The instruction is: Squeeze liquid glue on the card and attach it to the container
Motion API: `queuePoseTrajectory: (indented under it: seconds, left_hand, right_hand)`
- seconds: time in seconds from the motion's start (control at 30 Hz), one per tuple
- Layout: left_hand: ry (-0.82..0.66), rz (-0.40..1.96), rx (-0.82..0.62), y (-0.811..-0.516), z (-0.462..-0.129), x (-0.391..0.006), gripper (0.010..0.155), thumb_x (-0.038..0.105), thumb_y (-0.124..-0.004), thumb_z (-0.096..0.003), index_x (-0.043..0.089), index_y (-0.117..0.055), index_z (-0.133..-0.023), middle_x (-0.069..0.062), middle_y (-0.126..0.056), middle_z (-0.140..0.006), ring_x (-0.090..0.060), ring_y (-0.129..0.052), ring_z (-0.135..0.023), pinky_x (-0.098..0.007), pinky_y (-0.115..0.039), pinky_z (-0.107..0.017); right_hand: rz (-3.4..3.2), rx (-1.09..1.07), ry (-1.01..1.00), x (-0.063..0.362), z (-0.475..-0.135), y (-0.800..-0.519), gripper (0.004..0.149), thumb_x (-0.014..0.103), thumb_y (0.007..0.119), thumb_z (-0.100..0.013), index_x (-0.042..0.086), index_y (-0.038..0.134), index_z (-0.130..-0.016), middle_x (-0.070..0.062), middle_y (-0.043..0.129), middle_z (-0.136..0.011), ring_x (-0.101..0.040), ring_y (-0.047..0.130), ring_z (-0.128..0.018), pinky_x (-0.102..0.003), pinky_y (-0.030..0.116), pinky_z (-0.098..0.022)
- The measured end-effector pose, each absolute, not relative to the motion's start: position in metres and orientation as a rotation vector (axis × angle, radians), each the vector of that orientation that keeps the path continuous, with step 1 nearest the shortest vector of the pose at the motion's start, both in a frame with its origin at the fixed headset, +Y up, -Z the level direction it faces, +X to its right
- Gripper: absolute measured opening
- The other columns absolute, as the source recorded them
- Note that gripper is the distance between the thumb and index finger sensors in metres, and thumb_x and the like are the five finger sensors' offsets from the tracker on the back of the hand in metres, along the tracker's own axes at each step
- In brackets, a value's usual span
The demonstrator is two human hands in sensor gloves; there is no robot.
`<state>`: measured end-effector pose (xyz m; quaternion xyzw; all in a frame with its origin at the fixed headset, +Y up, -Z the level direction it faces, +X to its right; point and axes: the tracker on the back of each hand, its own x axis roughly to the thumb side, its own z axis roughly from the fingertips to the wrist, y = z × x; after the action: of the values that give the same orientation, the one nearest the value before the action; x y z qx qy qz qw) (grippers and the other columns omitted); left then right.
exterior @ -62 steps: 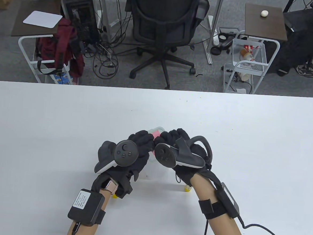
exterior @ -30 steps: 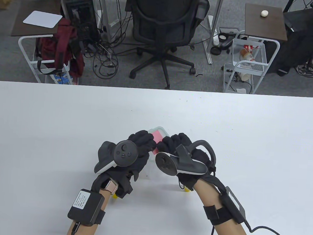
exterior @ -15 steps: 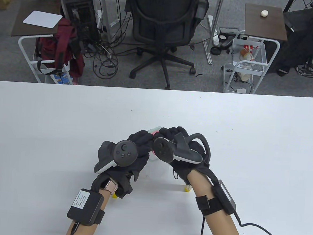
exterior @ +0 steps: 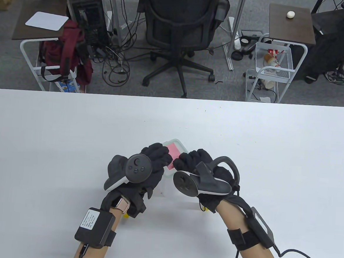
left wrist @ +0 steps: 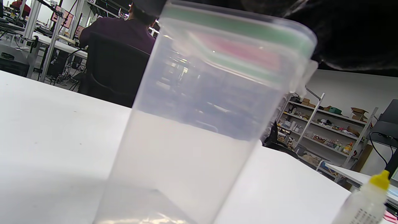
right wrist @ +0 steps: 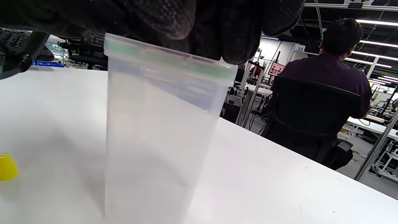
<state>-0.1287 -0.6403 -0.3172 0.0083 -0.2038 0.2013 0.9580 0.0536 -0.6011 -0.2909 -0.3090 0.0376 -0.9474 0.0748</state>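
Observation:
A tall clear plastic container [exterior: 180, 143] with a green-rimmed lid stands on the white table [exterior: 56, 144]. A pink card [exterior: 173, 153] lies on its lid. My left hand [exterior: 158, 154] rests on the lid's left side and holds the container steady. My right hand [exterior: 187, 162] rests its fingertips on the lid's near right edge, beside the card. The left wrist view shows the container [left wrist: 202, 130] with the card [left wrist: 245, 49] pink through the lid. The right wrist view shows my fingers [right wrist: 217, 31] on the lid of the container [right wrist: 155, 130].
A small glue bottle [left wrist: 365, 202] with a yellow nozzle stands to the container's right, mostly hidden under my right wrist in the table view. A loose yellow cap [right wrist: 6, 166] lies on the table. An office chair [exterior: 179, 23] stands beyond the far edge.
My right hand slid back right and toward me off the lid's middle, uncovering more of the pink card. My left hand and the container stayed put.

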Motion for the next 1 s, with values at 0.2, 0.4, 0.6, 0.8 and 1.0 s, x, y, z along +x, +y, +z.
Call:
queuePoseTrajectory:
  seconds: [0.2, 0.4, 0.6, 0.8, 1.0]
  left_hand:
    - [-0.42, 0.413, 0.017, -0.641, -0.317, -0.129, 0.048, 0.044, -0.065, -0.0433, 0.042, -0.072, -0.091, 0.021, -0.066, -0.112, -0.006, -0.058, -0.116, -0.032, -0.052, -0.088]
    - [-0.419, 0.418, 0.013, -0.641, -0.317, -0.129, 0.049, 0.044, -0.065, -0.0432, 0.041, -0.071, -0.091, 0.021, -0.066, -0.112, -0.006, -0.058, -0.116, -0.032, -0.052, -0.088]
    - [-0.411, 0.417, 0.017, -0.641, -0.317, -0.129, 0.047, 0.044, -0.065, -0.0434, 0.042, -0.072, -0.09, 0.021, -0.066, -0.112, -0.006, -0.058, -0.116, -0.032, -0.052, -0.088]
    - [-0.407, 0.42, 0.022, -0.641, -0.316, -0.128, 0.048, 0.044, -0.065, -0.0434, 0.042, -0.072, -0.091, 0.021, -0.067, -0.111, -0.005, -0.058, -0.116, -0.032, -0.052, -0.088]
    - [-0.408, 0.425, 0.019, -0.641, -0.317, -0.129, 0.048, 0.044, -0.065, -0.0433, 0.042, -0.072, -0.091, 0.021, -0.066, -0.112, -0.006, -0.058, -0.116, -0.032, -0.052, -0.088]
  right_hand:
    - [-2.908, -0.867, 0.077, 0.048, -0.306, -0.602, 0.042, 0.023, 0.065, -0.06, 0.018, 0.068, -0.102, -0.007, 0.069, -0.109, -0.035, 0.073, -0.096, -0.054, 0.055, -0.08]
    - [-2.942, -0.778, 0.07, 0.037, -0.323, -0.608, 0.046, 0.023, 0.064, -0.06, 0.018, 0.062, -0.106, -0.008, 0.062, -0.113, -0.037, 0.068, -0.099, -0.054, 0.051, -0.081]
    - [-2.92, -0.858, 0.111, 0.042, -0.312, -0.605, 0.044, 0.022, 0.065, -0.06, 0.016, 0.067, -0.103, -0.009, 0.068, -0.109, -0.036, 0.072, -0.096, -0.054, 0.053, -0.08]
    - [-2.809, -0.934, 0.158, 0.05, -0.286, -0.604, 0.043, 0.024, 0.065, -0.059, 0.017, 0.069, -0.101, -0.008, 0.071, -0.107, -0.034, 0.077, -0.093, -0.053, 0.059, -0.078]
    - [-2.92, -0.921, 0.129, 0.053, -0.293, -0.603, 0.04, 0.023, 0.065, -0.059, 0.019, 0.071, -0.099, -0.007, 0.072, -0.106, -0.035, 0.076, -0.094, -0.054, 0.058, -0.078]
